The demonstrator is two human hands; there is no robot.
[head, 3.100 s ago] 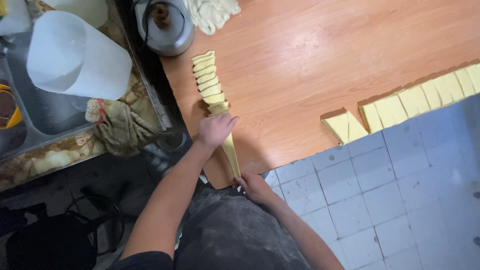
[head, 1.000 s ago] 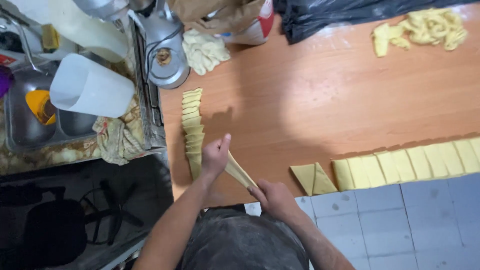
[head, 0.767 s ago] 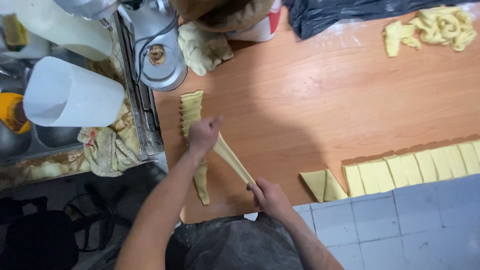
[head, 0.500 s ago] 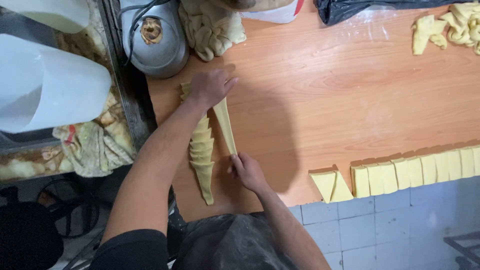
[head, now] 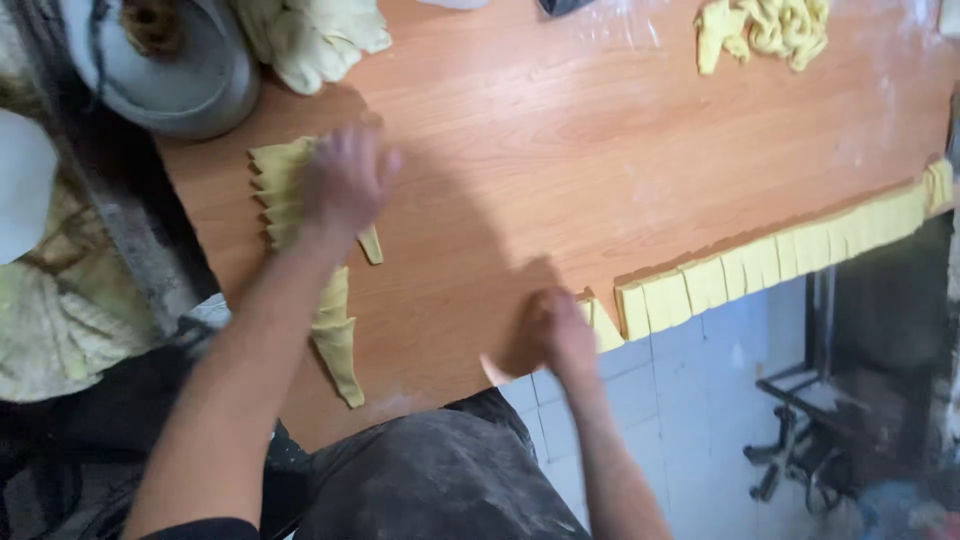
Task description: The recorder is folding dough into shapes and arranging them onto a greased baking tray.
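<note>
Left hand (head: 345,185) is lying palm-down, fingers spread, on the top of the dough row (head: 300,250) near the left edge of the tabletop (head: 560,170). It is pressing flat, nothing pinched; one strip end (head: 371,246) is sticking out just under the fingers. The image is motion-blurred, so finger detail is soft.

Right hand (head: 555,335) is sitting at the front edge of the tabletop, touching the wedge piece (head: 600,325) at the left end of the cut strip (head: 780,255). Can't tell whether the fingers are closing on it or just resting.

Counts:
- Dough row: one overlapping line of folded pieces running from under the left hand down to a pointed tail near the front edge. Roughly ten folds are showing; the exact number is unclear because the arm is covering the middle.
- Cut strip: one band along the front-right edge, sliced into blocks, around ten or more, blurring together at the far end.
- One loose heap of dough scraps (head: 762,28) at the top right, well apart from both hands.
- One pale cloth (head: 315,38) at the top left, beside one round metal machine (head: 165,60).
- One crumpled rag (head: 60,320) lying off the tabletop at left.
</note>
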